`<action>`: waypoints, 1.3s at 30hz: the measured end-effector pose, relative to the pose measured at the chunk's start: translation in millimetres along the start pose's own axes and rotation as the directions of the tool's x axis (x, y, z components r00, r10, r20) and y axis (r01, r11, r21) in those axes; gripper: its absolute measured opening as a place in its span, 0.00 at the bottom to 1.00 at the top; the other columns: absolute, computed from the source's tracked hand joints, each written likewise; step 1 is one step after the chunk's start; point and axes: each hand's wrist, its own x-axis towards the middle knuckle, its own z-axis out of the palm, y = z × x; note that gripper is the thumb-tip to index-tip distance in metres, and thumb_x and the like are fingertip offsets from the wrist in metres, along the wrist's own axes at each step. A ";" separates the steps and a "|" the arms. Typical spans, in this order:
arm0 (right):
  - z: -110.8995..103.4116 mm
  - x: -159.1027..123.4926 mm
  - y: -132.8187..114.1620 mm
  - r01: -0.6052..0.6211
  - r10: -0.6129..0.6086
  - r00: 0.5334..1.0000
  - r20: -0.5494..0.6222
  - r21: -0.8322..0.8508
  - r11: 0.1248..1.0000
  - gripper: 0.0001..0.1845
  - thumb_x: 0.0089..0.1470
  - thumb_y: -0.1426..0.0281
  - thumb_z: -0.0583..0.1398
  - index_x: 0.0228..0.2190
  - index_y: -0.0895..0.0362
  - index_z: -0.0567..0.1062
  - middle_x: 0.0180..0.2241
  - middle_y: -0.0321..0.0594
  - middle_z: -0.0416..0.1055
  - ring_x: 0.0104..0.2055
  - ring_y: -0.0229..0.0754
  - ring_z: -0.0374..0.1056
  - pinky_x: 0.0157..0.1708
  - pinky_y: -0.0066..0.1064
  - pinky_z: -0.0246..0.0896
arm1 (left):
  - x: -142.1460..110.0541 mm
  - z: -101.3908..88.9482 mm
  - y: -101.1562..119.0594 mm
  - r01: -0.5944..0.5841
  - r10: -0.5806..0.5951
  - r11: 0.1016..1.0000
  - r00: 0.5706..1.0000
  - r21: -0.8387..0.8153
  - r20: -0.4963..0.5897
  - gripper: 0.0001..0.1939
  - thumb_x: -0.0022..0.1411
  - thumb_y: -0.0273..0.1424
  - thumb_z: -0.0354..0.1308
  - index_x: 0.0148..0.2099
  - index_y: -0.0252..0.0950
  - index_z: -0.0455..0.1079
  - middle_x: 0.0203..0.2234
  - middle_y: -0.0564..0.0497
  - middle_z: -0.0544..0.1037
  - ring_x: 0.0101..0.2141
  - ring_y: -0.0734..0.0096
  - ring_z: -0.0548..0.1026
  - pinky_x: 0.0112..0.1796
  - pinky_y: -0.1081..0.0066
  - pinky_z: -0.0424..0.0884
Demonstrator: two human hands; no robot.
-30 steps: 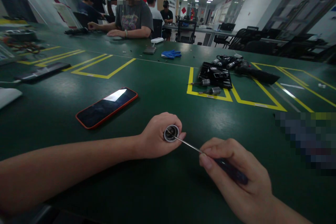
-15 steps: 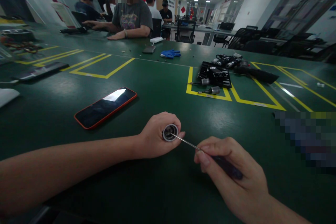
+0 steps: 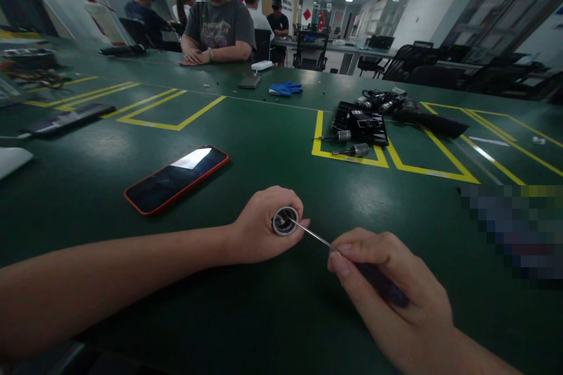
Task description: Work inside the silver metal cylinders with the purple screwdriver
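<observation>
My left hand (image 3: 259, 228) is wrapped round a metal cylindrical part (image 3: 285, 221), its open round end facing me. Dark fittings show inside that end; the rest of the part is hidden in the fist. Between thumb and fingers, my right hand (image 3: 391, 287) grips a screwdriver (image 3: 314, 234) with a thin shaft and a dark handle. The shaft slants up and left, and its tip reaches into the open end of the cylinder. What exactly the tip touches is too small to tell.
A phone in a red case (image 3: 178, 179) lies on the green table (image 3: 264, 155). Farther back are a blue glove (image 3: 285, 89), a black case (image 3: 360, 123), motor-like metal parts (image 3: 358, 150) and cables (image 3: 380, 99). Across the table sits a person (image 3: 220, 29).
The screwdriver and my right hand have shifted very slightly right, with the tip still inside the cylinder. The person opposite has drawn one arm back, and both hands now rest together.
</observation>
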 end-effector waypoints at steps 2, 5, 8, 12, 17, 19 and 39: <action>-1.0 -0.1 0.6 0.028 -0.028 0.999 0.017 -0.026 0.999 0.12 0.50 0.83 0.57 0.34 0.55 0.68 0.24 0.36 0.69 0.28 0.39 0.71 0.24 0.29 0.65 | 0.6 1.0 -1.2 -0.006 0.006 1.000 1.000 0.002 -0.001 0.08 0.54 0.26 0.57 0.25 0.33 0.63 0.20 0.55 0.67 0.22 0.78 0.65 0.25 0.76 0.62; -4.2 1.1 -0.7 0.056 -0.052 0.997 0.058 -0.068 0.996 0.12 0.49 0.83 0.58 0.34 0.55 0.68 0.26 0.36 0.71 0.29 0.39 0.72 0.26 0.29 0.66 | 1.6 1.6 -1.6 -0.008 0.008 1.000 1.000 0.003 -0.018 0.08 0.54 0.27 0.57 0.25 0.34 0.62 0.19 0.55 0.67 0.22 0.78 0.65 0.24 0.77 0.61; -7.9 7.9 -7.1 0.027 -0.018 0.995 0.094 -0.091 0.996 0.09 0.49 0.81 0.60 0.32 0.57 0.70 0.26 0.36 0.73 0.27 0.36 0.71 0.27 0.27 0.66 | 2.3 0.5 0.3 0.000 0.000 1.000 1.000 -0.018 -0.024 0.08 0.54 0.28 0.57 0.25 0.34 0.62 0.19 0.55 0.67 0.22 0.78 0.65 0.24 0.77 0.61; -10.4 24.6 -21.1 -0.023 0.034 0.995 0.096 -0.115 0.993 0.06 0.48 0.80 0.61 0.30 0.58 0.73 0.26 0.35 0.74 0.26 0.33 0.71 0.27 0.23 0.66 | 1.7 -3.6 4.3 0.009 -0.011 0.999 1.000 -0.053 -0.029 0.08 0.54 0.28 0.56 0.25 0.34 0.62 0.19 0.55 0.67 0.21 0.78 0.65 0.24 0.76 0.61; -11.0 44.1 -37.0 -0.102 0.125 0.983 0.135 -0.163 0.981 0.05 0.47 0.77 0.62 0.28 0.56 0.75 0.25 0.33 0.75 0.26 0.34 0.71 0.25 0.23 0.66 | 0.1 -10.6 9.8 0.042 -0.046 0.993 0.998 -0.110 -0.038 0.06 0.51 0.29 0.56 0.26 0.34 0.63 0.19 0.55 0.68 0.21 0.77 0.65 0.22 0.77 0.61; -9.9 50.5 -42.3 -0.113 0.132 0.984 0.122 -0.152 0.982 0.04 0.48 0.76 0.62 0.28 0.56 0.75 0.25 0.32 0.75 0.25 0.34 0.71 0.23 0.22 0.65 | -1.1 -13.4 13.0 0.086 -0.093 0.982 0.995 -0.165 -0.029 0.06 0.51 0.30 0.56 0.26 0.34 0.63 0.18 0.56 0.67 0.20 0.78 0.65 0.21 0.78 0.60; 6.6 60.1 -50.7 0.018 -0.023 1.000 -0.020 -0.248 0.969 0.04 0.55 0.73 0.58 0.29 0.54 0.69 0.23 0.31 0.68 0.22 0.31 0.63 0.20 0.23 0.60 | -17.2 -21.8 18.3 0.180 -0.179 0.894 0.983 -0.410 0.041 0.06 0.54 0.29 0.58 0.29 0.32 0.63 0.20 0.56 0.67 0.20 0.80 0.65 0.21 0.79 0.62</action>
